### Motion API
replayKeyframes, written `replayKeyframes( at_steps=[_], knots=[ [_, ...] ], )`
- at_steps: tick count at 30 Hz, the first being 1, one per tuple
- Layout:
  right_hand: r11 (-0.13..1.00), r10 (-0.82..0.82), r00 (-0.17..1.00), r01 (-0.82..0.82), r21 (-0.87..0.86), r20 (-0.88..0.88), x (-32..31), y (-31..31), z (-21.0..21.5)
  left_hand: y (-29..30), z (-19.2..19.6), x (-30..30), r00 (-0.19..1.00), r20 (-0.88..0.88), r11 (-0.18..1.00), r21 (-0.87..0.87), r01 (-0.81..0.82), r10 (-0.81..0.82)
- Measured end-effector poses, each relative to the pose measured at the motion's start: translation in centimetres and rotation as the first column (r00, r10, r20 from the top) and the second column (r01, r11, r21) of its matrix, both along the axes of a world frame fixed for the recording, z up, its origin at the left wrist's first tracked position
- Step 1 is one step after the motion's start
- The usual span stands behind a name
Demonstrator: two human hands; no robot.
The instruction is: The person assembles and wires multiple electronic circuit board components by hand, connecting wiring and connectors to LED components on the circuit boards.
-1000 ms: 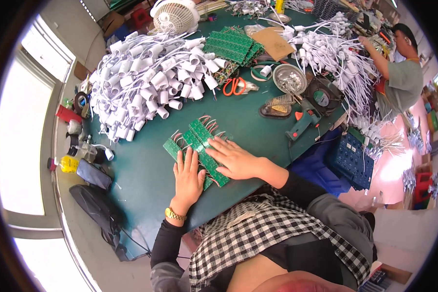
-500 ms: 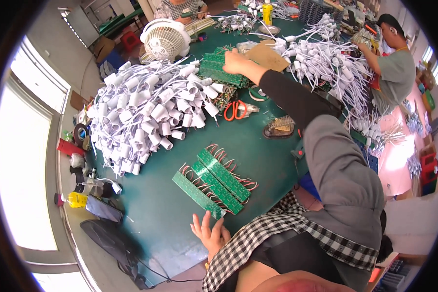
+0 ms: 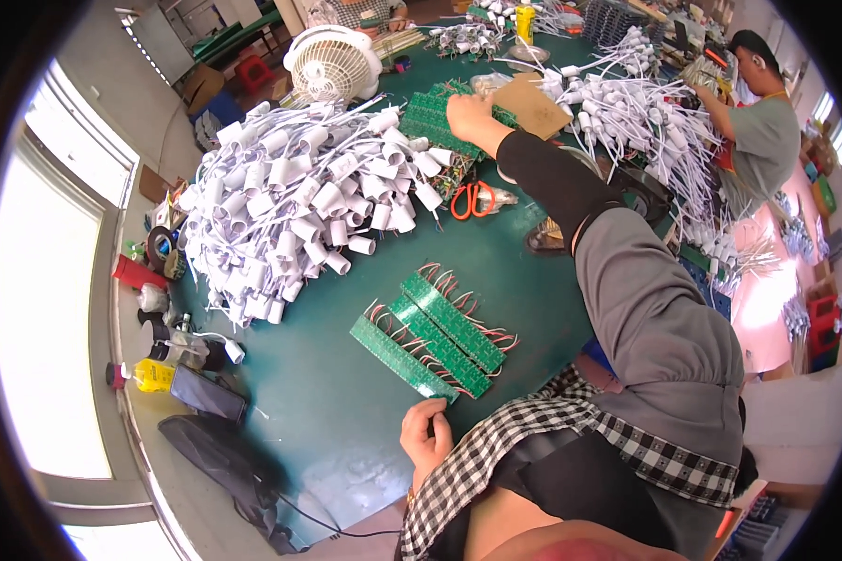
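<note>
Touching stacked boards (image 3: pixel 428 116), right hand (image 3: pixel 471 120) outstretched, left hand (image 3: pixel 426 437) near strips (image 3: pixel 440 347)

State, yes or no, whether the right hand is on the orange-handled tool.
No, the right hand is at the stacked green circuit boards, and the orange-handled tool lies apart from it.

The circuit boards (image 3: pixel 440 346) were green, the table (image 3: pixel 299 374) a darker green (almost teal), the apron (image 3: pixel 533 411) black-and-white checked, the sleeve (image 3: pixel 660 294) grey with a black cuff (image 3: pixel 554 182), the scissor handles (image 3: pixel 471 196) orange, the sockets (image 3: pixel 299 201) white
</note>
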State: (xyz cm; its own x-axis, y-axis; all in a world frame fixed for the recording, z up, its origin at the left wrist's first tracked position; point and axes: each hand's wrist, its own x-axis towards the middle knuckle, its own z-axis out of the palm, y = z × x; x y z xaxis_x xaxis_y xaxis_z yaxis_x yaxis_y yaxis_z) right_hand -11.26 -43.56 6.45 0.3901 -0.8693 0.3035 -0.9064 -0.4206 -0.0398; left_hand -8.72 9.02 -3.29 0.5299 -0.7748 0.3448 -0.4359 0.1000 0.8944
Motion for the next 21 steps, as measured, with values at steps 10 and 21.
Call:
replayKeyframes(
  at_steps=[10, 21],
  knots=[
    [0.960, 0.097, 0.994, -0.079, 0.270, -0.054, 1.1, 1.9, 4.8, -0.4, 0.4, -0.4, 1.000, 0.004, 0.998, 0.055, -0.020, 0.020],
    [0.905, 0.379, 0.906, -0.405, 0.130, 0.186, -4.9, 5.9, 12.4, 1.7, 4.5, 0.8, 0.996, -0.006, 0.996, 0.013, 0.093, -0.093]
  ],
)
